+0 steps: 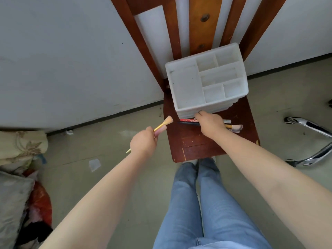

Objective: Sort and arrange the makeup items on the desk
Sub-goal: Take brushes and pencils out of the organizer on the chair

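Observation:
A white plastic organizer (186,83) with several empty compartments stands on a red-brown wooden chair seat (194,146). My left hand (143,142) grips a makeup brush (166,122) with a gold handle and peach bristles, held left of the seat over the floor. My right hand (209,124) rests curled over a row of items lying in front of the organizer: a red pencil (187,120), a dark pencil (186,123) and a gold-handled brush (235,127). What its fingers hold is hidden.
The chair's slatted back (201,24) rises against a white wall. A chrome chair base (312,141) lies on the floor at the right. Cushions and fabric (19,159) pile up at the left. My legs in jeans (201,203) stand before the seat.

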Demonstrator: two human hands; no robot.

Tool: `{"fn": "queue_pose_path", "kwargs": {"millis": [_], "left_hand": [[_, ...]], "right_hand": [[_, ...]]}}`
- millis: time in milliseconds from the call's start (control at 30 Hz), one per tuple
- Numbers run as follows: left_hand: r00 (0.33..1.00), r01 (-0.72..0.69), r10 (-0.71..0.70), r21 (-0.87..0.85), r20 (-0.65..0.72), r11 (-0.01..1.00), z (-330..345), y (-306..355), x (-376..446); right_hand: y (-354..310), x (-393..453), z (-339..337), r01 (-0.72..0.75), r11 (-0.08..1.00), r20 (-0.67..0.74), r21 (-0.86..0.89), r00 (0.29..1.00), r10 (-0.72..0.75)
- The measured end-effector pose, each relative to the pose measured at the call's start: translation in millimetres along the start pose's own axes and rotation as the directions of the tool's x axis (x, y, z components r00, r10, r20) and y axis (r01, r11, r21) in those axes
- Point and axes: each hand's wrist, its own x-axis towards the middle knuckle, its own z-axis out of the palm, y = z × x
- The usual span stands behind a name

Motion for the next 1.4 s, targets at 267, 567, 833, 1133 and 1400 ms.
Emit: {"fn": "queue_pose_path", "kwargs": {"millis": [267, 567, 833, 1133, 1400], "left_hand": [[0.867, -0.447, 0.485, 0.253, -0.112, 0.858, -24, 65, 8], [0.378, -0.786, 0.925, 0.538, 0.030, 0.304, -30, 256, -106], [-0.180, -0.675, 0.916, 0.633, 0.357, -0.379, 85, 362, -384], [-0.649, -0.317, 0.574, 0.508, 0.500, -0.801, 266, 304, -736], [-0.839, 0.029, 0.166, 0.347, 0.518, -0.937, 390, 227, -1005]], "right_hand": [[22, -94, -41, -0.327, 0.944, -0.131, -0.033, 0.938, 0.320], [72, -320, -35, -0.832, 0.513, -0.134, 0.210, 0.495, 0.858], [15, -603, 71, -0.906, -0.176, 0.080, 0.385, -0.157, 0.984], [-158, -891, 208, -0.660, -0.649, 0.210, 0.378, -0.621, 0.755], [-295, -1080, 294, -0.316, -0.888, 0.321, 0.335, -0.848, 0.423]]}}
